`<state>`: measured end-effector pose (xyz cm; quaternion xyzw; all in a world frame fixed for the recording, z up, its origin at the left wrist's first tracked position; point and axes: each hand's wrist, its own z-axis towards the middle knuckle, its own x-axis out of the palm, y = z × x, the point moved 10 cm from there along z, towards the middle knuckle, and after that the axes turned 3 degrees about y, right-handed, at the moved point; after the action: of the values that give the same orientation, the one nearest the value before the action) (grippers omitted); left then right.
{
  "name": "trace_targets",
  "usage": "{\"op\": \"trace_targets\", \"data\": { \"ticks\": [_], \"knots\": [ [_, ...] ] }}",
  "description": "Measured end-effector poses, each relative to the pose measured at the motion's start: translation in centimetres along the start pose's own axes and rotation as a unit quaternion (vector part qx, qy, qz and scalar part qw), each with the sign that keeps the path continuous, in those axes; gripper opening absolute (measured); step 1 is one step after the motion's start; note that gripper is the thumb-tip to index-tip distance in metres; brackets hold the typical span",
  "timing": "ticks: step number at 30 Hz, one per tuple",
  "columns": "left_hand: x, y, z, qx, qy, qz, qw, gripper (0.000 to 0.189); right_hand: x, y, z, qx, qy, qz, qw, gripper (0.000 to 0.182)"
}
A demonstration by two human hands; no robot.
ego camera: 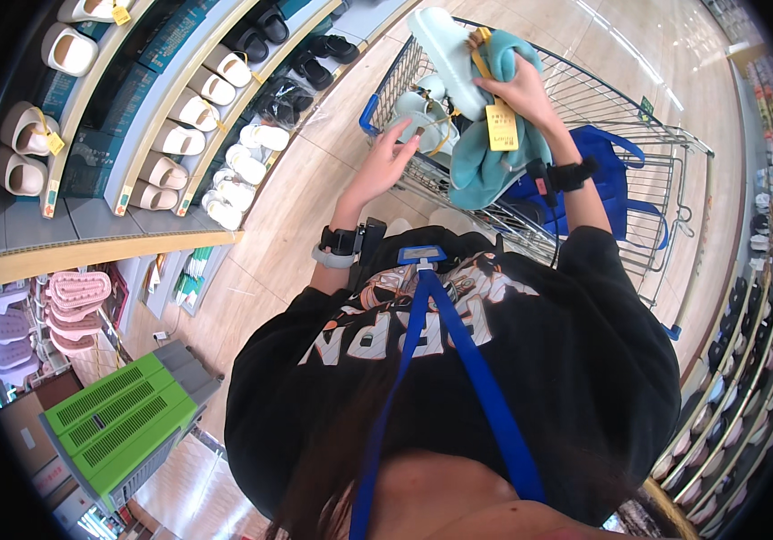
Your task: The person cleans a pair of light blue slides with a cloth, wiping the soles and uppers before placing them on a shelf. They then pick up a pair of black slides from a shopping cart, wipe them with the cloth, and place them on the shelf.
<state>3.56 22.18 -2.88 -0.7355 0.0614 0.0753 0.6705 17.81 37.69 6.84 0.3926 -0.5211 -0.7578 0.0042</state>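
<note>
My right hand (525,94) grips a bundle of teal plush slippers (484,172) above the shopping cart (565,61). A slipper with a pale mint sole (446,57) stands tilted up at the bundle's left. From the bundle hangs a yellow tag (501,128) bearing writing. My left hand (383,162) has its fingers apart and holds nothing plain to see. Its fingertips are by several pale slippers (417,108) with yellow straps, at the cart's left end. Whether they touch these slippers I cannot tell.
A blue bag (589,182) lies in the cart. At the left, shelves (116,175) hold white, beige and black slippers. Pink slippers (79,304) hang below, near a green and grey machine (123,412). Another rack (731,398) of footwear runs along the right.
</note>
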Motion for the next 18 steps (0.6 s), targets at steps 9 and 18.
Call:
{"op": "trace_targets", "data": {
  "ticks": [9,18],
  "knots": [
    [0.5,4.2,-0.9,-0.07,0.034,-0.044,0.996,0.036,6.1,-20.2,-3.2,0.239,0.239,-0.123,0.933,0.078],
    [-2.9,7.7,-2.6,-0.223,-0.123,-0.061,0.965,0.034,6.6,-40.6,-11.2,0.402,0.218,-0.213,0.864,0.046]
  ]
}}
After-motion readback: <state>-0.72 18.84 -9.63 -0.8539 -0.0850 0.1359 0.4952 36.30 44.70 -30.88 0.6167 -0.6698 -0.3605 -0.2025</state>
